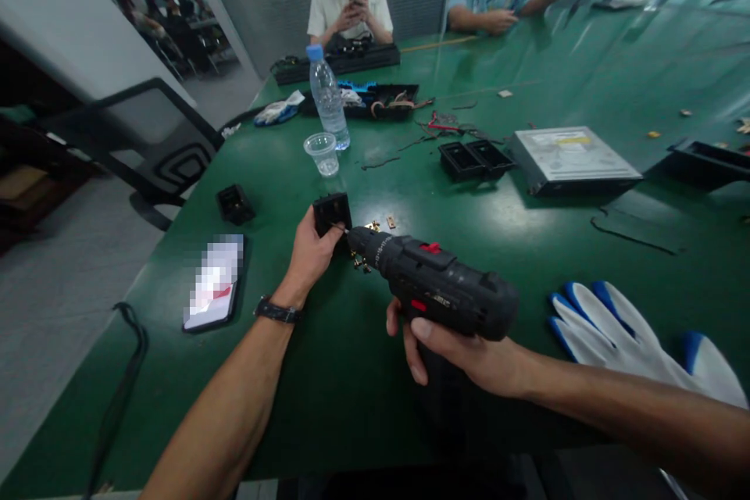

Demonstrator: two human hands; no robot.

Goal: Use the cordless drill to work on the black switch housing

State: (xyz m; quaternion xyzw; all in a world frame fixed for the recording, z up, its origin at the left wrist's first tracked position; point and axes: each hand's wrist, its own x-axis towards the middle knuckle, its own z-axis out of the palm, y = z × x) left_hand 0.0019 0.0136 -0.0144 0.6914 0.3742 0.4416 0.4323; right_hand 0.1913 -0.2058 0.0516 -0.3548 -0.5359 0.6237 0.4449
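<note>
1. Two bare hands [313,251] of the wearer.
2. One black cordless drill with red switches [448,289].
3. One clear bottle with a blue cap [328,100].
4. One clear, round plastic cup [324,161].
5. One silver, box-shaped metal drive [577,152].
6. Two boxy black plastic pieces [331,209] left of the drill.
7. Brass-coloured bits [391,222]: too small to count.

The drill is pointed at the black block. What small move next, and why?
Probably have the left hand shift its thumb clear of the bit: the right hand aims the drill at the black block, and the tip looks very near that thumb.
</note>
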